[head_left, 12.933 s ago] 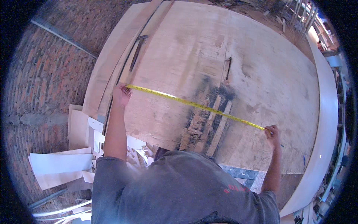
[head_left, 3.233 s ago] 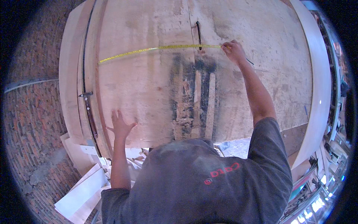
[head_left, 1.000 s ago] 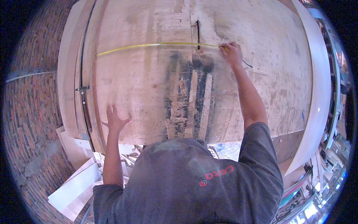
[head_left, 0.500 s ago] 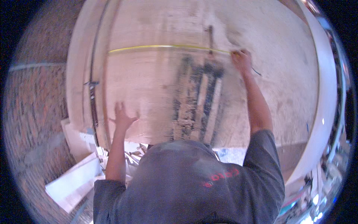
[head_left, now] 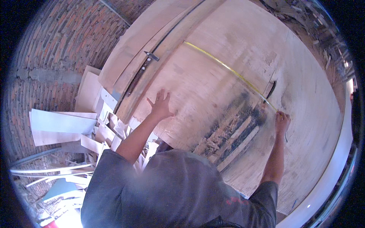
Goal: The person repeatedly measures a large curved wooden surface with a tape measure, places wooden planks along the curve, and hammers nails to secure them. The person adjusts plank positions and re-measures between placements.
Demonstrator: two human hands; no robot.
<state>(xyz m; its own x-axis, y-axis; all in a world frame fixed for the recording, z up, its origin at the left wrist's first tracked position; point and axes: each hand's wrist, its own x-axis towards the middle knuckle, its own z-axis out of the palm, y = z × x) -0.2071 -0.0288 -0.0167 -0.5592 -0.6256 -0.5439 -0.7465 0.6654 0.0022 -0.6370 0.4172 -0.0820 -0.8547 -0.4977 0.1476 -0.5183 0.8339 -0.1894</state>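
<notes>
My left hand (head_left: 161, 108) lies on the big wooden board with its fingers spread, holding nothing. Across the board runs a yellow measuring tape (head_left: 228, 68), stretched from the raised wooden strip (head_left: 167, 62) to my right hand (head_left: 282, 121). The fingers of that hand are closed round the tape's near right end. A thin dark thing (head_left: 286, 137) sticks out beneath it; its kind is unclear. Between my hands, the board (head_left: 205, 98) has a rough, blackened patch (head_left: 232, 131) with exposed slats.
A dark hammer-shaped tool (head_left: 151, 56) lies along the ledge beyond the strip. At the left, white and brown offcuts (head_left: 62, 123) are heaped below a brick wall (head_left: 72, 41). A curved dark slot or piece (head_left: 271, 89) shows beside the tape.
The view has turned, so the board and tape now slant down to the right. My right hand still grips the tape, and my left stays spread on the board.
</notes>
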